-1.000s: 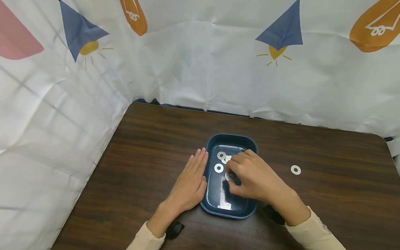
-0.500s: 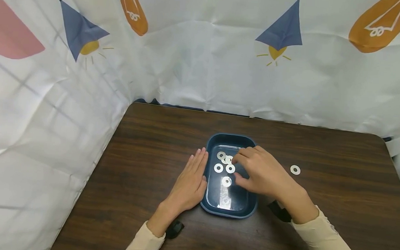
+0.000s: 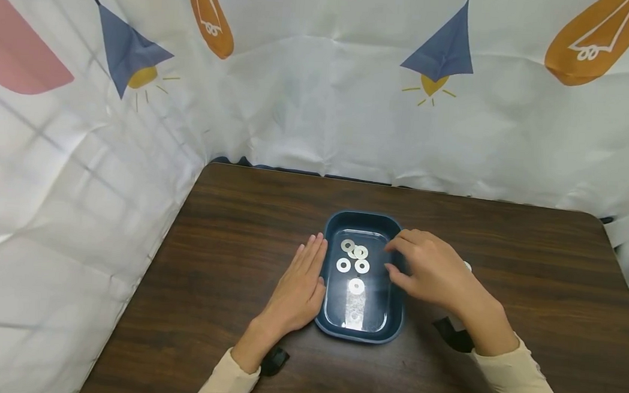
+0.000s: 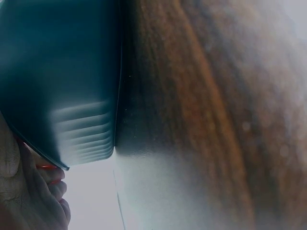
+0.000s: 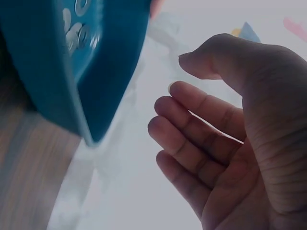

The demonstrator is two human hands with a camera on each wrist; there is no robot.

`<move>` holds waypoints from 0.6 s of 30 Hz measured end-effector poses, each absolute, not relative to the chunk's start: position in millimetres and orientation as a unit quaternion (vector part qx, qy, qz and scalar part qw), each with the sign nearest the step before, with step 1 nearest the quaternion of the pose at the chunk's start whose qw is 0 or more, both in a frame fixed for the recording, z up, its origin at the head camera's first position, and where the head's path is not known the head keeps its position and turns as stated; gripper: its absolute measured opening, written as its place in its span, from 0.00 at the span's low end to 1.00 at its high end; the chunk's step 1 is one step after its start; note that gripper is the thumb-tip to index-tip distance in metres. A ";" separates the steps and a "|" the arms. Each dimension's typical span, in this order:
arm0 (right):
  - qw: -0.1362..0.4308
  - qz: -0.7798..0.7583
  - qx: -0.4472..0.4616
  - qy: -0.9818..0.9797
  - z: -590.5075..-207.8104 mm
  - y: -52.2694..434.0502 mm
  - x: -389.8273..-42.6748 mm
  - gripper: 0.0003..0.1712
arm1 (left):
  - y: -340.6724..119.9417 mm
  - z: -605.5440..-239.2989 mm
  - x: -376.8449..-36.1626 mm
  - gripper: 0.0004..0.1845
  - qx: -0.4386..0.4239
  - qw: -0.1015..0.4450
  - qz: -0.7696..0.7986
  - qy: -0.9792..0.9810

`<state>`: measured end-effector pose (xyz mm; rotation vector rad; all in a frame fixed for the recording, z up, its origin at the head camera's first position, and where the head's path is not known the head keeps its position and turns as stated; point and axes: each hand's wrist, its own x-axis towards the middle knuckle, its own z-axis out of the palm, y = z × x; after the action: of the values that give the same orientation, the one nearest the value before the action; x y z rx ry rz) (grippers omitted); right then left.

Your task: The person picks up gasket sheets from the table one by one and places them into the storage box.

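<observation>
Five washers lie in the blue tray (image 3: 359, 331), with both hands beside it on the worktop (image 3: 226, 227).

Flat metal washers (image 3: 356, 286) sit loose on the tray's floor, four grouped toward the far end and one nearer the middle. The left hand (image 3: 298, 285) lies flat with straight fingers on the wood, its edge touching the tray's left wall. The right hand (image 3: 434, 270) hovers over the tray's right rim, fingers loosely bent and apart, holding nothing; the right wrist view shows its palm bare. One more washer (image 3: 468, 266) lies on the worktop just past the right hand, mostly hidden by it. A patterned white cloth (image 3: 320, 100) hangs behind and to the left.
</observation>
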<state>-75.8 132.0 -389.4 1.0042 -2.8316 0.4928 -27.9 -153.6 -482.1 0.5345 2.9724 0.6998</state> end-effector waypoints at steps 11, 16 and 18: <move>0.037 0.194 0.241 -0.950 -393.6 172.4 -74.9 0.16 | -149.8 -481.0 -28.7 0.40 0.170 0.023 0.233 0.957; 0.040 0.206 0.233 -0.950 -398.4 187.2 -74.5 0.16 | -149.6 -481.2 -27.8 0.41 0.167 0.023 0.232 0.958; 0.036 0.211 0.224 -0.951 -400.7 193.4 -75.2 0.17 | -149.1 -481.8 -27.2 0.41 0.167 0.020 0.234 0.958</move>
<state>-75.2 193.4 -400.7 0.6873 -2.9212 0.6498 -27.2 -149.1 -481.8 0.5164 2.9700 0.7259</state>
